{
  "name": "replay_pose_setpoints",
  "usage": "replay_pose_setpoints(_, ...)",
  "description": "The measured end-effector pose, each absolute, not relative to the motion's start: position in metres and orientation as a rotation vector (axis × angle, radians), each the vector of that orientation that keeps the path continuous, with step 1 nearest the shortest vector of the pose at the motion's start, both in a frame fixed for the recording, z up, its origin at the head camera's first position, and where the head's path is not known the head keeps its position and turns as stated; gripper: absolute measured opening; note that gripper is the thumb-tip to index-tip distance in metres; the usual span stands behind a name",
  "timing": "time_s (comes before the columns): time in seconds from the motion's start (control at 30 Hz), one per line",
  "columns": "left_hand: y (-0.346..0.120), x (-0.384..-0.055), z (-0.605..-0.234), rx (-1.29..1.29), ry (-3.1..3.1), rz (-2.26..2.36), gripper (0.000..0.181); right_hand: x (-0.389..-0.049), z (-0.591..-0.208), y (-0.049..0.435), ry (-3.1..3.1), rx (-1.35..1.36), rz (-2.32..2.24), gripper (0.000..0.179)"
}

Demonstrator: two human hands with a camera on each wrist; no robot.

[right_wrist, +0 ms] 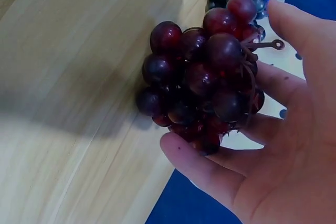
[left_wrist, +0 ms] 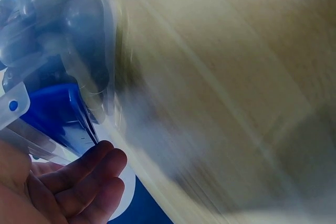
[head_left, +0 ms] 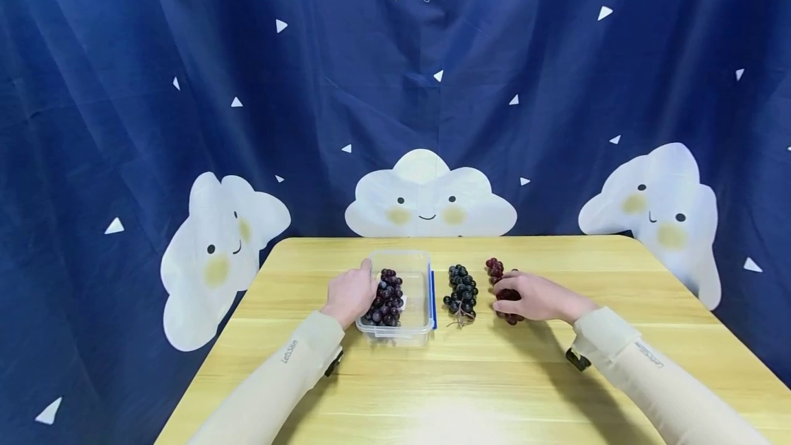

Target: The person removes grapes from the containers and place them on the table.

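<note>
A clear plastic container (head_left: 413, 280) stands on the table with a bunch of dark purple grapes (head_left: 388, 301) inside, towards its left. My left hand (head_left: 352, 292) holds the container's left side, thumb along the rim. Beside a blue clasp (left_wrist: 60, 116), the fingers (left_wrist: 97, 177) are bent in the left wrist view. To the right lies a bunch of red grapes (right_wrist: 197, 77), and my right hand (head_left: 533, 296) grips it from above. Its fingers curve round the bunch while the thumb is spread away from the fruit. Part of this bunch is hidden under the hand.
Between the container and the red grapes lies a bunch of black grapes (head_left: 461, 290), its stem towards me. The wooden table (head_left: 432, 376) ends at the back against a dark blue curtain (head_left: 309, 88) printed with clouds and triangles.
</note>
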State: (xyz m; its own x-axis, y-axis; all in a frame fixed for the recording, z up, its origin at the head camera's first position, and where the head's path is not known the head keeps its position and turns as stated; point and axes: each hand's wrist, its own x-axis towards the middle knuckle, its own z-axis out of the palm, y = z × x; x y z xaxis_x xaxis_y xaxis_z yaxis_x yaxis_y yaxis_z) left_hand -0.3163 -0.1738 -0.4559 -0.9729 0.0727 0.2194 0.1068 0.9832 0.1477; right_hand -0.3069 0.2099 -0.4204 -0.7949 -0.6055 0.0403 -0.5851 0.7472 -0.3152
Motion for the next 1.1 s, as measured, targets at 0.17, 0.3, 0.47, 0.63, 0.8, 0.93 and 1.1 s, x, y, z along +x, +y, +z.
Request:
replay_pose_setpoints(0.17,-0.172,-0.318,-0.456,-0.129,-2.918,-0.223,0.051,-0.306,-0.418,0.216,2.946,-0.970,-0.522,0.036)
replay_pose_setpoints(0.3,-0.171,-0.319,-0.454,-0.139,-2.921,-0.219,0.054,-0.305,-0.412,0.221,2.962,-0.983,-0.584,0.031)
replay_pose_setpoints(0.47,-0.171,-0.319,-0.454,-0.138,-2.920,-0.224,0.053,-0.307,-0.410,0.224,2.984,-0.927,-0.574,0.032)
replay_pose_setpoints(0.63,-0.171,-0.318,-0.456,-0.141,-2.913,-0.233,0.052,-0.310,-0.417,0.225,2.983,-0.860,-0.557,0.039)
replay_pose_setpoints(0.8,-0.171,-0.316,-0.458,-0.135,-2.917,-0.223,0.052,-0.312,-0.427,0.222,2.980,-0.860,-0.561,0.046)
replay_pose_setpoints(0.93,-0.171,-0.317,-0.458,-0.129,-2.914,-0.225,0.051,-0.311,-0.431,0.218,2.978,-0.792,-0.575,0.057)
replay_pose_setpoints(1.1,-0.171,-0.317,-0.457,-0.121,-2.914,-0.228,0.051,-0.308,-0.433,0.209,2.977,-0.697,-0.544,0.083)
